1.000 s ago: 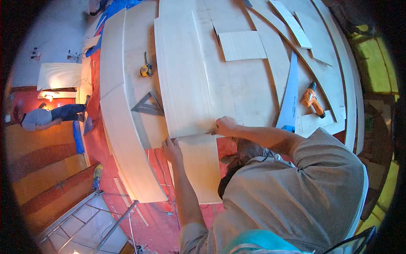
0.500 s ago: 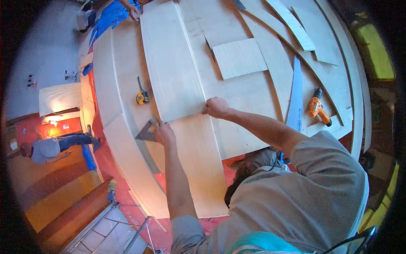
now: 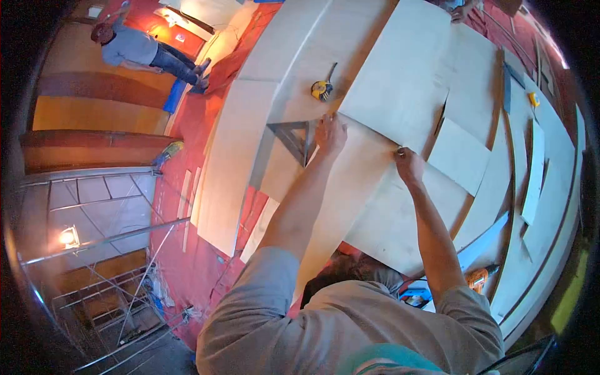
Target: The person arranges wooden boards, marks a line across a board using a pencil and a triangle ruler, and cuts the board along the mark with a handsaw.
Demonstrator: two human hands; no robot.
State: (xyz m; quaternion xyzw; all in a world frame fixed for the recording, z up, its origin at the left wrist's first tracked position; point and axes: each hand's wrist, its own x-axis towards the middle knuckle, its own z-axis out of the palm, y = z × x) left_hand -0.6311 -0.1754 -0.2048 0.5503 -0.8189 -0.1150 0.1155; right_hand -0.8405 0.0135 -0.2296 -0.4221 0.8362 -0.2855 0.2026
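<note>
A pale plywood board lies across larger sheets on the work surface. My left hand is closed at the board's near left corner. The fingers of my right hand pinch the same near edge farther right; the fingertips are partly hidden. Just left of my left hand rests a dark triangular square. A yellow and black tape measure with a strap sits beyond that hand, beside the board.
A smaller plywood piece lies to the right. A handsaw and an orange drill are near my right arm. Another person's hand is at the far edge. A person stands at upper left, above metal scaffolding.
My view has turned, so the boards appear rotated and shifted right. Both hands stay at the board's near edge. More scaffolding shows at lower left.
</note>
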